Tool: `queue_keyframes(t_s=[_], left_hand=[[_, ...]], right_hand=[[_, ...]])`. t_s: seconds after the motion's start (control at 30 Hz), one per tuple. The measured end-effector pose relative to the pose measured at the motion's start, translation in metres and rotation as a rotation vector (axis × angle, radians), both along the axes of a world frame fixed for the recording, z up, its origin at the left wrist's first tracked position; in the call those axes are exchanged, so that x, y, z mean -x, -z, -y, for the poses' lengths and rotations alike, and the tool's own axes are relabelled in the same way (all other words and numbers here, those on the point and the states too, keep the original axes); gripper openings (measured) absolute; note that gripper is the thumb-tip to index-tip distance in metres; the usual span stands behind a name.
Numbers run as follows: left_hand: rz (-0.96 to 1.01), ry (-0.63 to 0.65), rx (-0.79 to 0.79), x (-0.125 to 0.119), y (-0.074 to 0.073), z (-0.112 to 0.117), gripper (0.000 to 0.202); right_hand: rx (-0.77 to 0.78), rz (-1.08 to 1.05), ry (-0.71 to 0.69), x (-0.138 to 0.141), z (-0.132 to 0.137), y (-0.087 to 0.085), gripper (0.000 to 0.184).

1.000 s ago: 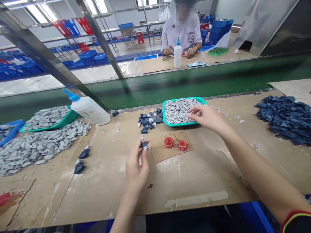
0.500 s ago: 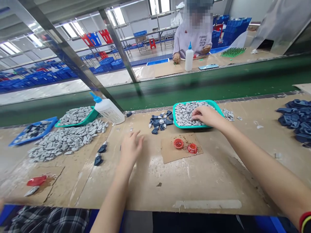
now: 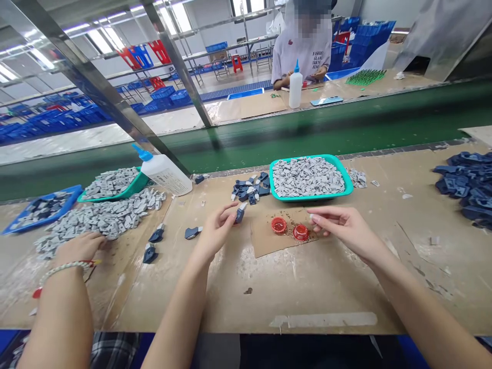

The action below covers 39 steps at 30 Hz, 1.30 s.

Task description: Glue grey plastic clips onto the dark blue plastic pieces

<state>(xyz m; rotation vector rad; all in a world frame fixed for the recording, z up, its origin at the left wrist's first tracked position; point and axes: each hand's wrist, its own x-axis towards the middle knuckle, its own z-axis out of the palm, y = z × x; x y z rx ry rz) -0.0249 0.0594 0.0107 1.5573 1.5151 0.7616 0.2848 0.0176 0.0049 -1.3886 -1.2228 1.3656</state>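
Note:
My left hand (image 3: 216, 230) is closed on a dark blue plastic part (image 3: 240, 215) with a light grey tip, held just above the table left of the cardboard piece. My right hand (image 3: 346, 225) pinches a small light grey plastic piece (image 3: 311, 217) at its fingertips. Below and left of those fingertips, two small red cups (image 3: 279, 225) with wet-looking insides sit on the cardboard piece (image 3: 265, 248). Behind them stands a green tray (image 3: 349, 187) full of grey pieces. Another dark blue part with a grey tip (image 3: 191, 233) lies left of my left hand.
At the left, a co-worker's hand (image 3: 79, 246) reaches to a heap of grey pieces (image 3: 115, 218). A white glue bottle (image 3: 167, 174) leans there. Dark blue parts lie beside the tray (image 3: 246, 190) and at the far right (image 3: 467, 187). Another person (image 3: 302, 56) sits across the green belt (image 3: 246, 141).
My right hand has left the green tray and come toward the red cups with a grey piece. My left hand now holds a dark blue part. A co-worker's arm has entered at the left.

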Motion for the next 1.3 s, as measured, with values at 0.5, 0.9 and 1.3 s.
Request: queue_keyframes(t_s=[0.5,0.9,1.3], left_hand=[[0.751,-0.185,0.177,-0.030,0.001,0.044,0.028],[0.742,-0.248,0.103,-0.059,0.009,0.059,0.023],[0.651,-0.064,-0.092,-0.101,-0.001,0.072,0.017]], right_hand=[[0.115,-0.017,0.050,0.010,0.007,0.015,0.032],[0.162,-0.070,0.049,0.011,0.005,0.011,0.031],[0.077,-0.192,-0.054,0.033,0.029,-0.030,0.027]])
